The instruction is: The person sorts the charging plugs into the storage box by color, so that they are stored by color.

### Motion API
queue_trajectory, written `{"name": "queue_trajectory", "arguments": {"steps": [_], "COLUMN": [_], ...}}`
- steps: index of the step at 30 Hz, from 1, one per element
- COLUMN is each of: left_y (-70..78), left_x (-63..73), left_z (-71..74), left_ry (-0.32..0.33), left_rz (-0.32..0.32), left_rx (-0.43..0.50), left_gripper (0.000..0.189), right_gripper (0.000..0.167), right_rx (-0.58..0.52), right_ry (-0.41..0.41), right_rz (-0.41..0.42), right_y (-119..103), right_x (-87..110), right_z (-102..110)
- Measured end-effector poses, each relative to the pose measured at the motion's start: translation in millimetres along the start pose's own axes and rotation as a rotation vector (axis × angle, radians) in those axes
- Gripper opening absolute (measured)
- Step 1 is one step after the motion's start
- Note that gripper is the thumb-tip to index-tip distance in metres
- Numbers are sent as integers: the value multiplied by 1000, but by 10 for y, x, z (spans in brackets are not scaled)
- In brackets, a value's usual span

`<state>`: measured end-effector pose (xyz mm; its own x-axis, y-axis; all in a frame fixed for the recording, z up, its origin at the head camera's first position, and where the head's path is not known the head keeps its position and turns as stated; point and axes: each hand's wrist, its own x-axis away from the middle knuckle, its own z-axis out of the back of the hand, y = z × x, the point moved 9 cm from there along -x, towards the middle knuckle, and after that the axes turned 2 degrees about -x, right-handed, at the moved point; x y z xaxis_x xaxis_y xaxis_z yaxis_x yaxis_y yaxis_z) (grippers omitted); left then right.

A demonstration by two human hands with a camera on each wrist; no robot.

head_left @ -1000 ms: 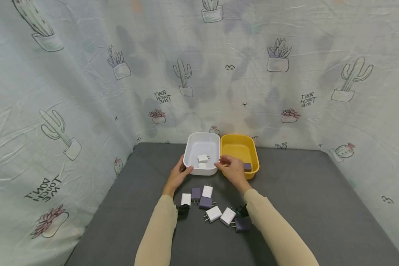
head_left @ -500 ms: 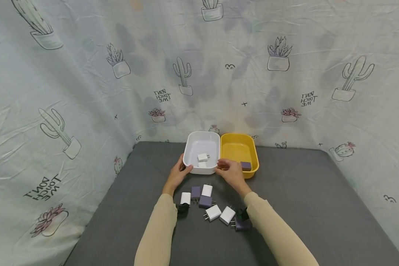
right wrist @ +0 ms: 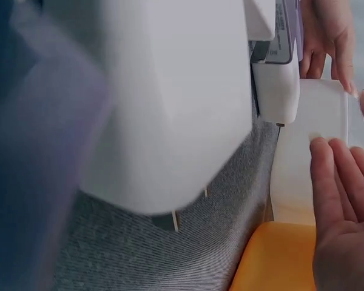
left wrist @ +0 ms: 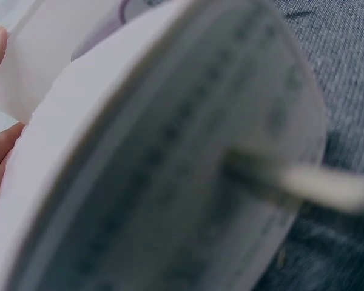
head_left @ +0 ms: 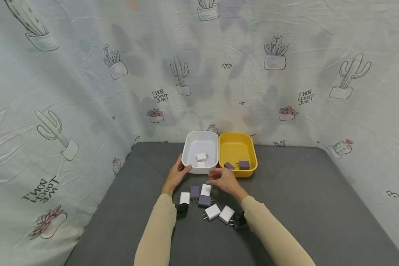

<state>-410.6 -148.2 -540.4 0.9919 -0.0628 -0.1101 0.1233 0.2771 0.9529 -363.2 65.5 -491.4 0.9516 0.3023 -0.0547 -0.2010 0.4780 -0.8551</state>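
Note:
My left hand (head_left: 175, 175) holds the near left corner of a white bin (head_left: 189, 146), thumb at the front rim and fingers along the side. Inside it lie a white charger plug (head_left: 201, 157) and another white one below it. My right hand (head_left: 224, 180) is in front of the bins with nothing in its fingers, which stretch forward loosely in the right wrist view. Beside the white bin, a yellow bin (head_left: 236, 137) holds two purple charger plugs (head_left: 244, 165). Nearest the right fingertips on the table is a white charger plug (head_left: 205, 190).
Several more plugs lie between my forearms, among them a white charger (head_left: 184, 198), a purple charger (head_left: 204, 201) and a white charger (head_left: 226, 214). One purple plug is partly hidden by the right wrist camera (head_left: 241, 219). A patterned curtain (head_left: 219, 74) hangs behind the grey table (head_left: 296, 199).
My right hand has drawn back from the bins' front edges toward the plugs on the table, uncovering a second purple plug in the yellow bin. The left hand keeps its hold on the white bin.

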Motion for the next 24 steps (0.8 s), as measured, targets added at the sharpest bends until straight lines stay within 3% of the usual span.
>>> {"name": "queue_trajectory", "arguments": {"steps": [12,14,24], "left_y": [17,99,23], "left_x": [14,57,20], "left_z": [11,12,9], "left_ry": [5,-17,0], "left_rz": [-9,9,0], "left_rx": [-18,-9,-16], "left_gripper": [85,83,85], "right_gripper": [40,40,40], "right_rx": [94,105,142], "right_ry": [-98,-108,-186], "right_rz": [12,8,-4], "right_y": [27,34,21], "right_x": [24,30,73], "right_z": [-137,-147,-223]}}
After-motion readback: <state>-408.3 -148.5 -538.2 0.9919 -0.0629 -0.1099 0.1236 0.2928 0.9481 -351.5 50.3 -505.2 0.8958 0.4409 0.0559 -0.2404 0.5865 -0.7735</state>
